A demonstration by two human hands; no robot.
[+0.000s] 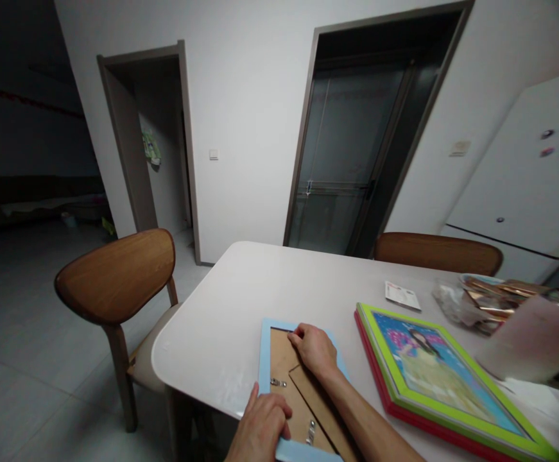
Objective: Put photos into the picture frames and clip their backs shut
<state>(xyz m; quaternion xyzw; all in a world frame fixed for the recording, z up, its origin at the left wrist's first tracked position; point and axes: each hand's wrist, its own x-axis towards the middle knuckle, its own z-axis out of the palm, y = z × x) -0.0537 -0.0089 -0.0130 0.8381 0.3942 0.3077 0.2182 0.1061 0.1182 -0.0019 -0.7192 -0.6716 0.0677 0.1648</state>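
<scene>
A light blue picture frame (264, 359) lies face down at the table's near edge, its brown backing board (282, 356) showing, with a fold-out stand (315, 401) and small metal hangers. My left hand (262, 427) grips the lower left side of the frame, fingers curled over onto the back. My right hand (315, 350) is closed at the board's upper end, thumb and fingertips pressed together by the inner edge; whatever is between them is too small to make out. To the right, a green picture frame (445, 359) with a picture of a figure in a pale dress rests on a red frame (375, 372).
On the white table (206, 321) are a small card (403, 296), a plastic bag (457, 301) and a large pale pink container (534, 337). A wooden chair (120, 276) stands at the left, another chair (438, 253) behind the table. A white fridge (524, 173) stands at right.
</scene>
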